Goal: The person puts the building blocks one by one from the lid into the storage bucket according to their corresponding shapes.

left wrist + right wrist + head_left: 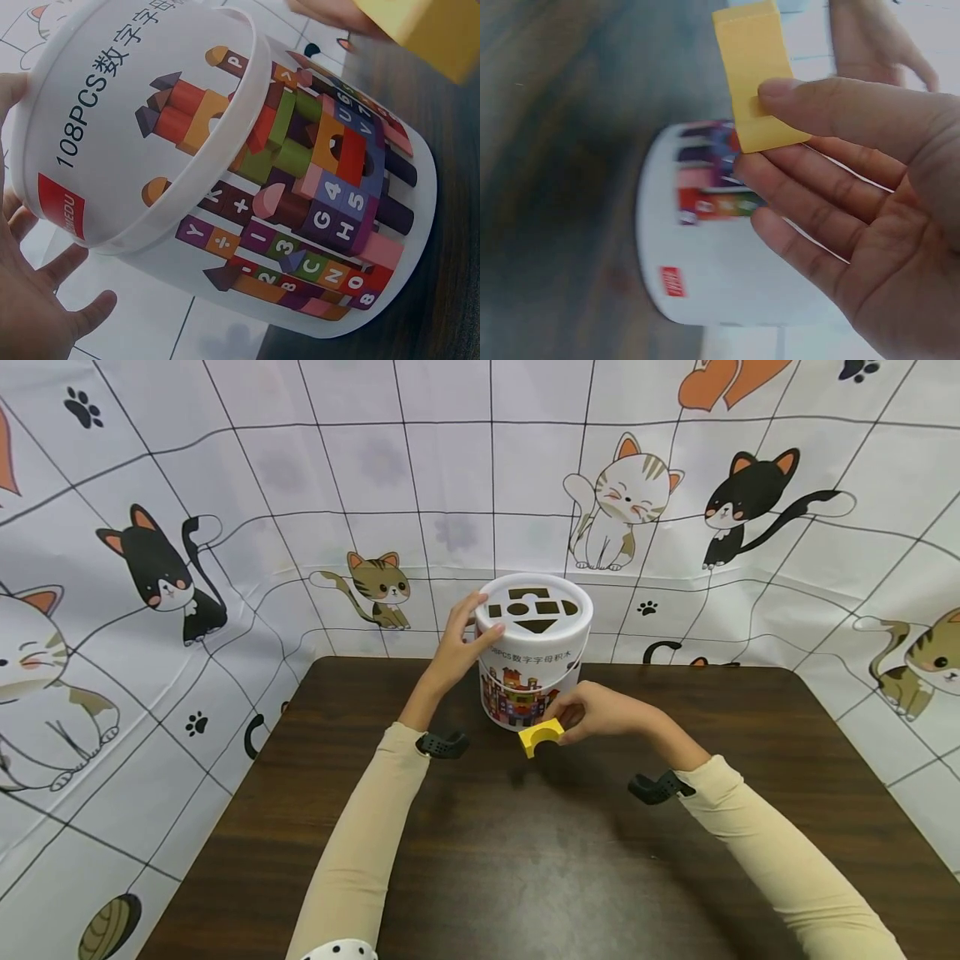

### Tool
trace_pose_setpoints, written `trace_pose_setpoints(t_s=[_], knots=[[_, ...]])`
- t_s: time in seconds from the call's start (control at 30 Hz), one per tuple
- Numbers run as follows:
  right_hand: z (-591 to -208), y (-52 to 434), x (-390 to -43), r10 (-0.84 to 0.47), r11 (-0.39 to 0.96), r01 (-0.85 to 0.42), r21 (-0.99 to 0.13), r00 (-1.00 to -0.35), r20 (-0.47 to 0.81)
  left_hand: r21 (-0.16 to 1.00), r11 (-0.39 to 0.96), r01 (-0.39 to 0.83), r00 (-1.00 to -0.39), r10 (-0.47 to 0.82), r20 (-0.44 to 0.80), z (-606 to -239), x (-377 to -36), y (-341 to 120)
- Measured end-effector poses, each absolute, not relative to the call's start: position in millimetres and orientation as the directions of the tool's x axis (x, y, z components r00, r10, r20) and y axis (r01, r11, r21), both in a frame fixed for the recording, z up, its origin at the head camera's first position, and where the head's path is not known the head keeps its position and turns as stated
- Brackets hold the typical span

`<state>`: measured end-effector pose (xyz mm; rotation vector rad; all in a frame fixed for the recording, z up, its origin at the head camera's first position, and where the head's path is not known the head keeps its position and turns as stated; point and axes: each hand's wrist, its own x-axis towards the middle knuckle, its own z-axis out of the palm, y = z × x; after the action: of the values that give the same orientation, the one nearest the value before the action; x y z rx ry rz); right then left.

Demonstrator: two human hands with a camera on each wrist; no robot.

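left hand (457, 647): relaxed grip on glossy white tub (534, 668) | right hand (600, 710): grip pinching yellow arch block (540, 737)

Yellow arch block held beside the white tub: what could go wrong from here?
The right hand pinches the yellow arch block only by its edge with thumb and fingertips, so this light grip might let it slip onto the table. The left hand rests on the tub near its lid; a push could tip or slide it.
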<state>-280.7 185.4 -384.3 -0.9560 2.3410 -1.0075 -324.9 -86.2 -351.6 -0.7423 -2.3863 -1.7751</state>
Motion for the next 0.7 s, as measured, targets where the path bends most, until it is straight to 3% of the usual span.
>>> trace_pose_setpoints(t_s=[0.37, 0.7], knots=[[-323, 209, -280, -0.682, 0.526, -0.377, -0.763, -0.722, -0.114, 0.888, 0.207, 0.41, -0.884, 0.328, 0.332, -363, -340, -87], [-274, 218, -281, -0.638, 0.563, -0.472, -0.678, -0.77, 0.007, 0.881, 0.209, 0.425, -0.884, 0.304, 0.355, -381, -355, -88]])
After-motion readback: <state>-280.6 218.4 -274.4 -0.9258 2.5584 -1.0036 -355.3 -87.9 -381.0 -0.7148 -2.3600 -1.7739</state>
